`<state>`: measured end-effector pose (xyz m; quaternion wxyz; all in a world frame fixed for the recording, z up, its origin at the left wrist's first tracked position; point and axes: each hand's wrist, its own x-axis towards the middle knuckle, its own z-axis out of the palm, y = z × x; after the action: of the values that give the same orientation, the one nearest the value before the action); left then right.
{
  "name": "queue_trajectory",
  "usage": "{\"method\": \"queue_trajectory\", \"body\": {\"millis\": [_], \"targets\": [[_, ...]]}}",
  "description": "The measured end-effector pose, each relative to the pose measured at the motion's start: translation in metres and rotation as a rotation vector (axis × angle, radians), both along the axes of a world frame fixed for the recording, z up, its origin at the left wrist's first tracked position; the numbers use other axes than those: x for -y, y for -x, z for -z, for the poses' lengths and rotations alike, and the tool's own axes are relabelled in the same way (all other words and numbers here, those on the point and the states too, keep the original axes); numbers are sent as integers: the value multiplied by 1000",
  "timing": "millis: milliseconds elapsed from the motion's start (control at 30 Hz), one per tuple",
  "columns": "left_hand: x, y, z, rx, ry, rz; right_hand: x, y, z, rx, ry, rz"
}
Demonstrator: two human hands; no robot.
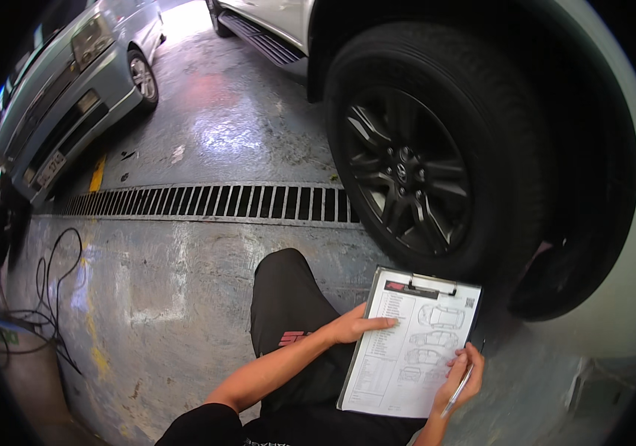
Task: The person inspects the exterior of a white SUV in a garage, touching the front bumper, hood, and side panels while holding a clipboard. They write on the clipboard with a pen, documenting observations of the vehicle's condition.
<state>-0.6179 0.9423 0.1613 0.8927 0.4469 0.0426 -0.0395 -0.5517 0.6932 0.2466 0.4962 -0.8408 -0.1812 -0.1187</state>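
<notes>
Firmly, left hand (353, 325) clamped on clipboard (392, 272), printed form (386, 357) under its clip (432, 285), right hand (457, 378) gripping pen (454, 398) beside it.

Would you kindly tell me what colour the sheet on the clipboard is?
The sheet is mainly white with dark printing, best seen in the head view.

Shiny grey floor (206, 267), metal drain grate (217, 202)

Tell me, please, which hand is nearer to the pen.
The right hand: it holds the pen near the right edge of the clipboard. The left hand is farther away, at the clipboard's left edge, its thumb over the sheet.
</notes>
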Motion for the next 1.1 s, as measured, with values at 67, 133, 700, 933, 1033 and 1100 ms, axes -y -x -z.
{"method": "queue_trajectory", "body": {"millis": [67,133,700,933,1033,1100], "targets": [[1,0,2,39,-7,-6,-5,-1,-5,59,54,-14],[2,1,1,51,-37,-4,-7,-2,-4,103,95,-35],[-2,-5,6,49,-22,43,-37,-3,-13,66,-37,-128],[1,-4,8,64,-29,17,-36,0,-8,75,31,-221],[0,-3,7,100,-20,14,-32,-5,4,143,89,-281],[1,-4,13,110,-8,10,-36,-4,2,139,102,-279]]}}
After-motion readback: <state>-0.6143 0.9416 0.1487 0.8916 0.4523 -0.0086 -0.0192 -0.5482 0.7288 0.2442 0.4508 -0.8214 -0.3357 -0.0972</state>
